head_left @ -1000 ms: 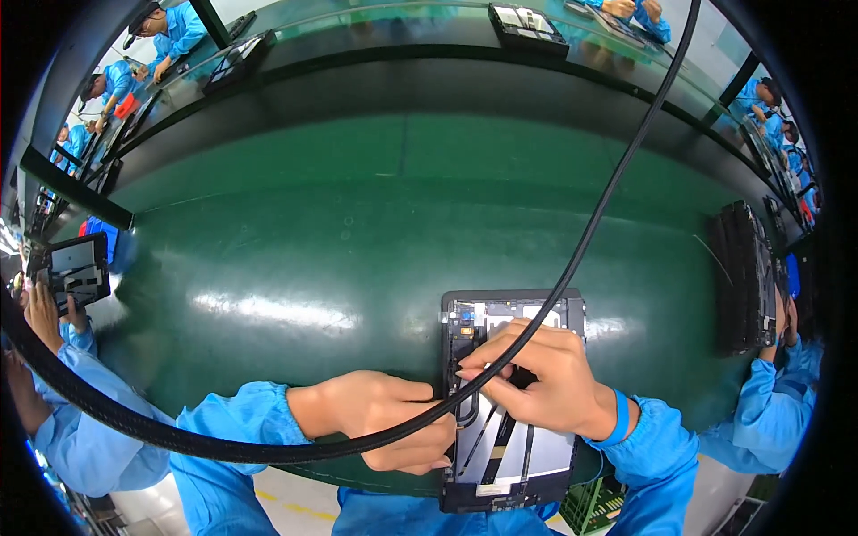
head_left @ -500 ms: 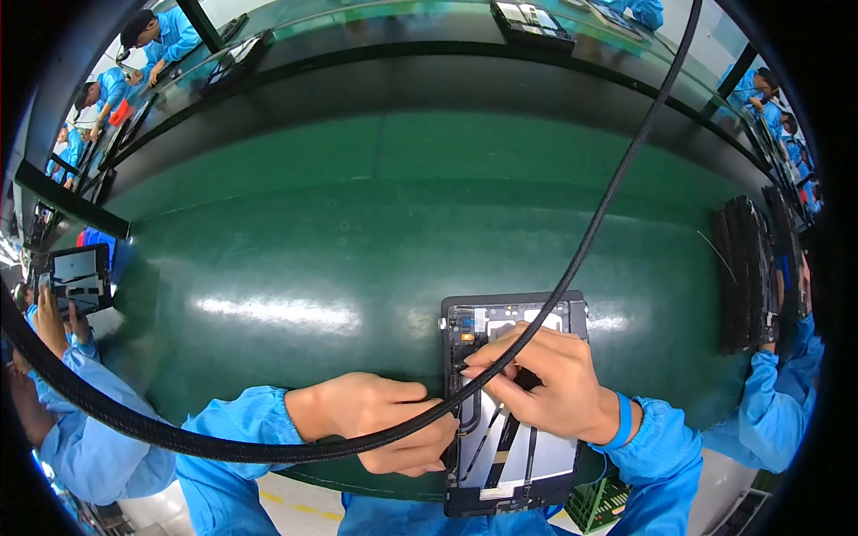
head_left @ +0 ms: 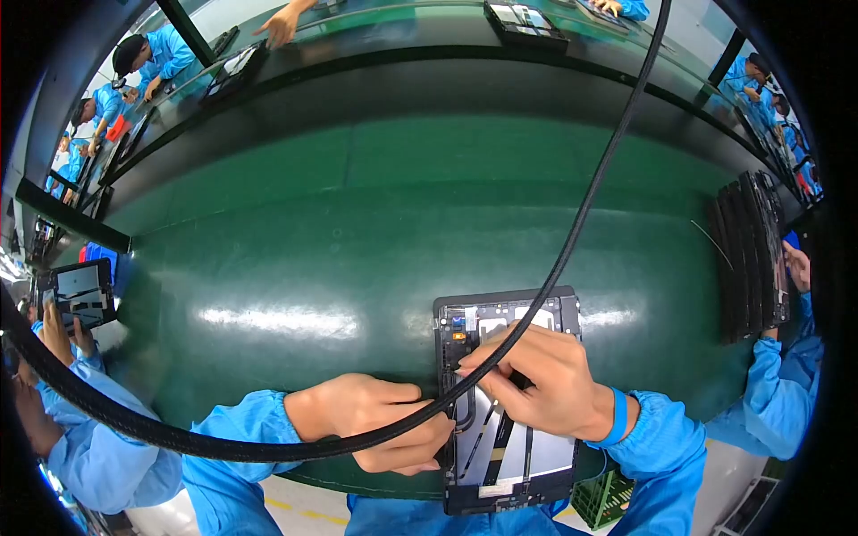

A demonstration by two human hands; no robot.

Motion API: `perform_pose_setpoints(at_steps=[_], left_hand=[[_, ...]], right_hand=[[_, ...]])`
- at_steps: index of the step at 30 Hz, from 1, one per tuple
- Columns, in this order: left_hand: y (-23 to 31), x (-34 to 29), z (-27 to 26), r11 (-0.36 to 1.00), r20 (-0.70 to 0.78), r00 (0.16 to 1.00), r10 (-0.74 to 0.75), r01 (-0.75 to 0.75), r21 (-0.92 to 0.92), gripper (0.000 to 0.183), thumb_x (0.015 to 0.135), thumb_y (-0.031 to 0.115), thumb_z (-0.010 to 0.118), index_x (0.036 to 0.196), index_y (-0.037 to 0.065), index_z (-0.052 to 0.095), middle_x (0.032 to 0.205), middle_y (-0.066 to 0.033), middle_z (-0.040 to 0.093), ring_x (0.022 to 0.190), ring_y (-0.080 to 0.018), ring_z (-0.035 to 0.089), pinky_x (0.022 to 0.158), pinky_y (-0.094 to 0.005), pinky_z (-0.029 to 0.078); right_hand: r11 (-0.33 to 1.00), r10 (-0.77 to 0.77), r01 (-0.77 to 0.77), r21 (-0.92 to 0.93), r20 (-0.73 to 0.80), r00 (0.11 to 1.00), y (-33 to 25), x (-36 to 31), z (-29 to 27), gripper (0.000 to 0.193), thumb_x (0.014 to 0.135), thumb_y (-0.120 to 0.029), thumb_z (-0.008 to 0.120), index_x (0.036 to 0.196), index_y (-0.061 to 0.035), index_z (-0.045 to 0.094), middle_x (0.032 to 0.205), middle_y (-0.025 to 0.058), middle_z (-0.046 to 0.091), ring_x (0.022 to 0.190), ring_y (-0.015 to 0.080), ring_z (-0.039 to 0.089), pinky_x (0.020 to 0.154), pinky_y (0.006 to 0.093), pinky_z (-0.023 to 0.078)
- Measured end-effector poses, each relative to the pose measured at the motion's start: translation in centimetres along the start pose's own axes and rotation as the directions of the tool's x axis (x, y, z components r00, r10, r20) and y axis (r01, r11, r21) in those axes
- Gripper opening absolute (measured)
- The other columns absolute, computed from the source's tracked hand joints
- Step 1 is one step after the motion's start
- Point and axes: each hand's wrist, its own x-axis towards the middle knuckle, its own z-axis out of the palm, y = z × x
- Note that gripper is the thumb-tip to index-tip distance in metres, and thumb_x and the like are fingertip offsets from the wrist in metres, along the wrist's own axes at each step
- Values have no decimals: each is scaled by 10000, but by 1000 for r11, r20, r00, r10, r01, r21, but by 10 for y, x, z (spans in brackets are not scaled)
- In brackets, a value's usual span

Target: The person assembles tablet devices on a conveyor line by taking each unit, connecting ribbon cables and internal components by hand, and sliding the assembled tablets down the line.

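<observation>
An opened tablet [head_left: 550, 451], with its inner parts bare, lies at the near edge of the green table. Its dark frame surrounds a pale inner area crossed by black strips and flat cables. My left hand [head_left: 371, 420] is closed, its curled fingers at the tablet's left edge. Over the upper middle of the tablet, my right hand [head_left: 545, 380] has thumb and forefinger pinched together close to the left inner rim. Whatever sits between these fingertips is too small to make out. A blue band [head_left: 618, 415] circles my right wrist.
A thick black braided cable [head_left: 594, 192] hangs across the view, in front of my hands. Dark trays or device shells stand stacked [head_left: 746, 259] at the right. A co-worker holds another opened tablet [head_left: 79, 295] at the left. Beyond a raised ledge lies another opened device [head_left: 525, 25].
The view has shifted slightly. My right hand keeps its pinch near the tablet's left rim, and my left hand stays at the edge. A co-worker's hand has come in at the top left.
</observation>
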Motion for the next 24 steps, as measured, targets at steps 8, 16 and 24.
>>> perform_pose_setpoints(at_steps=[8,16,24], left_hand=[[-1,-3,1,999,-2,999,-33,33,-8,307,1004,287,755,960,-17,752,964,-76,710,840,-180,679,610,-278,544],[-4,0,1,998,-13,998,-58,58,-8,289,981,271,781,944,-13,739,953,-83,695,851,-197,678,598,-291,541],[-9,-3,1,996,19,997,-75,74,48,271,937,282,813,934,25,727,960,-94,708,857,-220,694,619,-302,536]], right_hand=[[995,-75,74,-62,-16,997,-1,0,2,185,869,47,827,1032,-20,769,957,102,773,818,290,734,722,378,600],[995,-80,80,-58,-3,997,3,1,5,190,878,27,827,1047,-22,757,952,98,763,803,294,717,710,380,584],[981,158,-163,106,48,986,0,2,2,268,862,43,837,1121,-26,827,940,81,805,732,155,716,643,301,573]])
